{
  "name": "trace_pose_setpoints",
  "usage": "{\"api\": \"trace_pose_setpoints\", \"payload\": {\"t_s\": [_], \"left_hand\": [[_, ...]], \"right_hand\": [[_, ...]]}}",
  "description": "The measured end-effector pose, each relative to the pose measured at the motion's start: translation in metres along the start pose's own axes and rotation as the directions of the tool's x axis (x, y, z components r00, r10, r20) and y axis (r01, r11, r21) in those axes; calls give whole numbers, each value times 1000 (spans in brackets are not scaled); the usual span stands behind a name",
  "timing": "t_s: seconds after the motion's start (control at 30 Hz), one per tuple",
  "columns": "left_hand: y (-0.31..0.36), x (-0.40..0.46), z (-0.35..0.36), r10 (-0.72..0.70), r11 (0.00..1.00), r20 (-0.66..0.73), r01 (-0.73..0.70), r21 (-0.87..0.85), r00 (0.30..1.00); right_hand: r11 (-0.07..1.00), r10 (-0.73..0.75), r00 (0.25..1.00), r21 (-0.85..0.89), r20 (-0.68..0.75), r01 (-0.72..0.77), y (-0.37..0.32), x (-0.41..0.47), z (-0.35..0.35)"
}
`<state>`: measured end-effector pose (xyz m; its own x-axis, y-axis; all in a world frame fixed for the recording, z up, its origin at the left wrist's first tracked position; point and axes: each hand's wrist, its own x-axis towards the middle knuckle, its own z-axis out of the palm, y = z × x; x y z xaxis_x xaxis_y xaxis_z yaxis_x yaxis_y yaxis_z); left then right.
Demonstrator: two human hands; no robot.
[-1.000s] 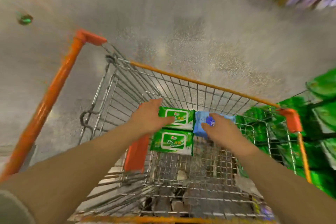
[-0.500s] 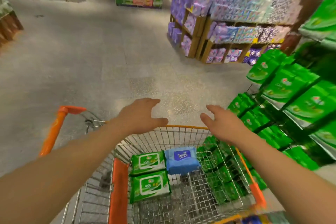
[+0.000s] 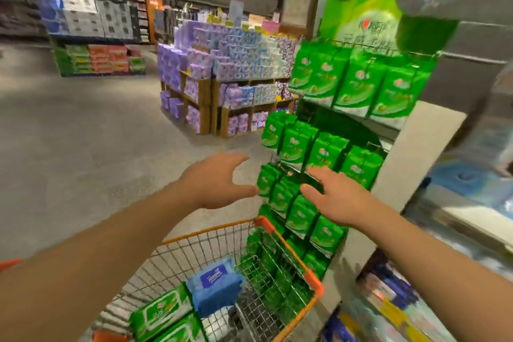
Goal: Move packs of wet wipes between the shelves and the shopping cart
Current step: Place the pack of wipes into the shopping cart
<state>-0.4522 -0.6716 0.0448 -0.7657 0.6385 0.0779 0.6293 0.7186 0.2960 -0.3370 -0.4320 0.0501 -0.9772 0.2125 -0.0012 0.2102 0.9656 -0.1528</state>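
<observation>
A wire shopping cart point(image 3: 294, 258) with orange trim stands below my arms. Inside it lie two green wipe packs point(image 3: 161, 312) and a blue wipe pack point(image 3: 215, 286). To the right, a rack point(image 3: 394, 164) holds rows of hanging green wipe packs point(image 3: 297, 144). My left hand point(image 3: 216, 180) is raised above the cart's far rim, fingers spread, holding nothing. My right hand point(image 3: 336, 194) is stretched toward the lower green packs on the rack, fingers straight, empty, and close to them.
A wooden display of purple and blue packs point(image 3: 227, 80) stands in the aisle ahead. Stacked goods point(image 3: 91, 28) line the far left wall. Grey floor point(image 3: 83, 147) spreads to the left. A low shelf with mixed goods point(image 3: 388, 300) sits at the lower right.
Both hands let go of the packs in the cart and rose out of it. My view lifted from the cart to the green rack, and my hands moved toward it.
</observation>
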Motion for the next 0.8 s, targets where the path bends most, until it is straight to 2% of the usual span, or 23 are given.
{"api": "trace_pose_setpoints", "payload": {"t_s": [0.33, 0.57, 0.8], "left_hand": [[172, 28, 15, 272, 961, 20, -273, 39, 962], [311, 23, 58, 398, 912, 91, -404, 67, 913], [430, 9, 99, 507, 853, 162, -520, 46, 846]], "right_hand": [[976, 218, 971, 41, -99, -215, 133, -121, -49], [908, 420, 896, 89, -145, -411, 241, -226, -59], [851, 525, 837, 100, -155, -515, 316, -331, -67]]}}
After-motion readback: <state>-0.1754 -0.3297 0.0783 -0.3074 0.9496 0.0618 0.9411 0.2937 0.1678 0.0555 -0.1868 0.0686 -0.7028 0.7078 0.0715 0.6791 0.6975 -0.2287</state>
